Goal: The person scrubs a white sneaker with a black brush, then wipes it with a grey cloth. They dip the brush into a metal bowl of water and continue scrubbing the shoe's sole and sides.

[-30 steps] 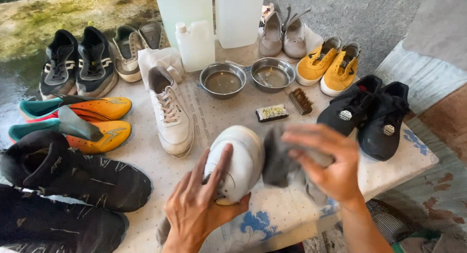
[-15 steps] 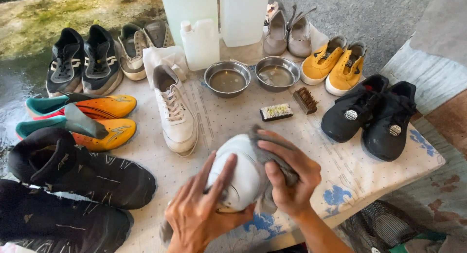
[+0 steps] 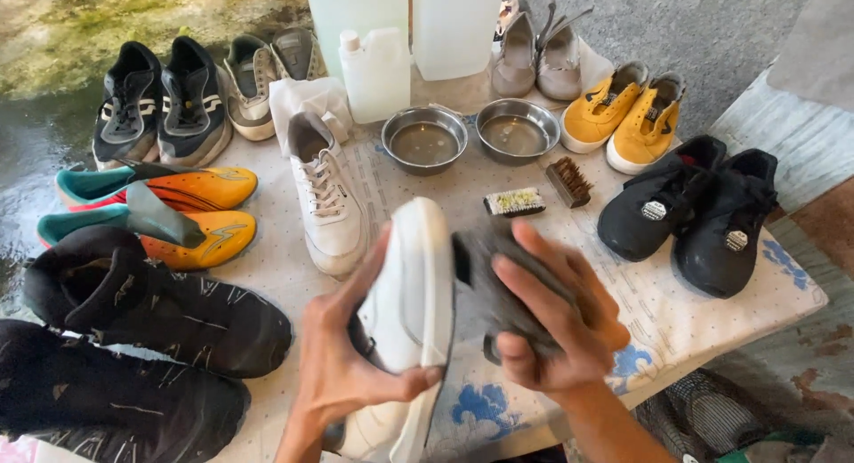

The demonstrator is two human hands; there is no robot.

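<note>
White sneaker is held up off the tabletop, tipped on its side so the white sole edge faces the camera; that orientation likely exposes the sidewall to the grey cloth. Left hand is wrapped around the upper from the left, fingers curled narrow and clamped on the shoe, thumb hooked over the sole edge. Right hand is closed around the bunched cloth, fingers folded over it, cloth pressed against the shoe's side. The matching white sneaker is parked just behind, laces up. Two steel bowls with liquid, a bristle brush and a brown brush are set within reach behind the work. Other pairs are ranged around the edges, e.g. black canvas shoes at right, orange boots at left
</note>
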